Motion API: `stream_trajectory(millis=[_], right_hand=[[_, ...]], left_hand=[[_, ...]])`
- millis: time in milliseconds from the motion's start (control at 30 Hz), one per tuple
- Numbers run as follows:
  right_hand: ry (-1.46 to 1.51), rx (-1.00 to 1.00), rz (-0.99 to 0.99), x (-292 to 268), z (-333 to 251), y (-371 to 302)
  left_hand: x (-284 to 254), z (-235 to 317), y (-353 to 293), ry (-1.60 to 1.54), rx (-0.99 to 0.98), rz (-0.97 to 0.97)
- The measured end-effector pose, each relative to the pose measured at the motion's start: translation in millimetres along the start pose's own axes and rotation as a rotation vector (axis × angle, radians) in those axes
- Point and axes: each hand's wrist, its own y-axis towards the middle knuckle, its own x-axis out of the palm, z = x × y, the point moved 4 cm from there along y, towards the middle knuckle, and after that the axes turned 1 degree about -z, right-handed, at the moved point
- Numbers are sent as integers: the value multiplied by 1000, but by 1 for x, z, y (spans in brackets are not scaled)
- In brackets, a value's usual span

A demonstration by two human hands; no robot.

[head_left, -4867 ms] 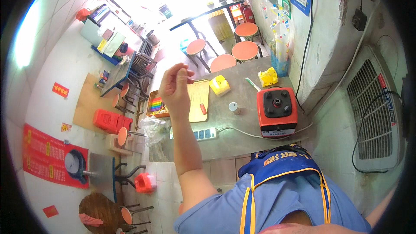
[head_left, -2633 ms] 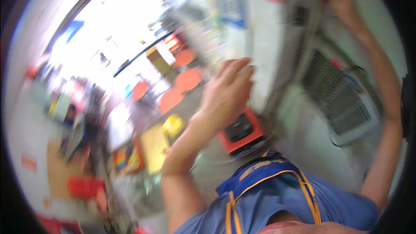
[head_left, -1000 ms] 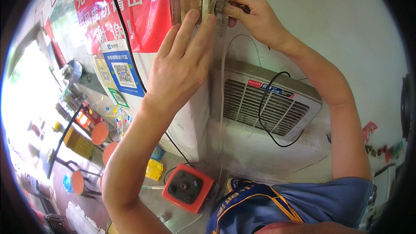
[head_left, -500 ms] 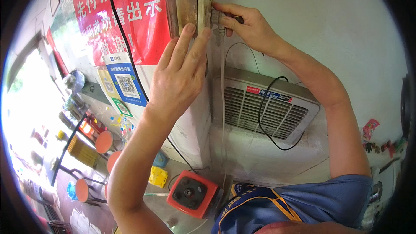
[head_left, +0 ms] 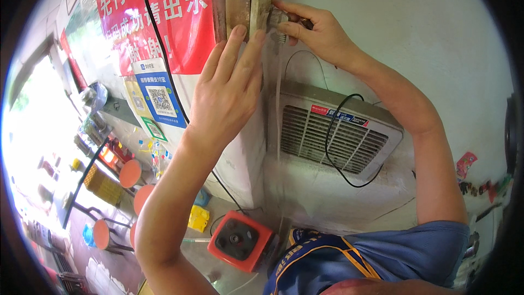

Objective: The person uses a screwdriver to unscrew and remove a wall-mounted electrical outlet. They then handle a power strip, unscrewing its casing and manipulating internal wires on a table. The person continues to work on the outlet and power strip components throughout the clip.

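Note:
An old, stained box (head_left: 238, 6), which looks like a wall-mounted socket box, sits high on the wall corner. The fingertips of my left hand (head_left: 226, 90) rest on its lower front, fingers stretched out and holding nothing. At the box's right side, my right hand (head_left: 316, 27) pinches a grey plug (head_left: 278, 20) with a ribbed cord end. From the plug a pale cord (head_left: 279, 98) hangs down along the corner. A dark piece (head_left: 307, 23) shows between my right fingers; its kind is unclear. The plug's contact with the box is partly hidden.
Below my right arm, a grey vented fan unit (head_left: 327, 136) with a looped black cord (head_left: 327, 150) stands against the wall. A red sign (head_left: 164, 22) hangs left. Lower down are a red-and-black appliance (head_left: 240, 242), a yellow packet (head_left: 198, 218) and orange stools (head_left: 131, 173).
The box and my right hand sit slightly further right in the picture, and the box's right part looks more tilted. Both hands keep nearly the same pose.

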Motion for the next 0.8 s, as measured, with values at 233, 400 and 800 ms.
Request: stream_trajectory(millis=[233,400,800], right_hand=[[-2,-52,69,-20,-9,-6],[149,-37,161,-31,-51,-24],[-97,-817,-226,68,-137,-102]], left_hand=[[-8,5,3,12,-28,-76],[-32,26,-1,-283,-235,-38],[-89,80,-27,-974,-572,325]])
